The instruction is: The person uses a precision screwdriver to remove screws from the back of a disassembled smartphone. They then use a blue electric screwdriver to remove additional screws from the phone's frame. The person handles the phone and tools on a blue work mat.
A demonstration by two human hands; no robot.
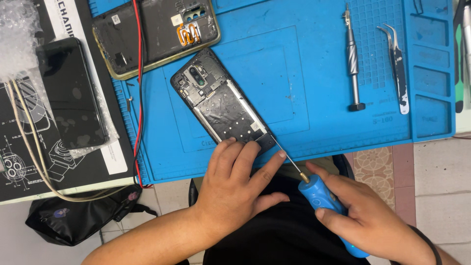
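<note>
An opened black phone (219, 100) lies face down and diagonal on a blue work mat (314, 88), its inner boards and camera module exposed. My left hand (239, 189) rests its fingers on the phone's lower end, index finger stretched toward the screwdriver shaft. My right hand (365, 218) grips a blue electric screwdriver (321, 196); its thin bit reaches the phone's bottom right corner. The removed back cover (157, 34) lies inside up at the mat's top left, with an orange coil on it.
A metal precision screwdriver (353, 56) and curved tweezers (397, 68) lie on the mat's right side. A second dark phone (71, 93) rests on bubble wrap to the left. Red and black wires (140, 98) cross the cover. A black bag (78, 218) lies on the tiled floor.
</note>
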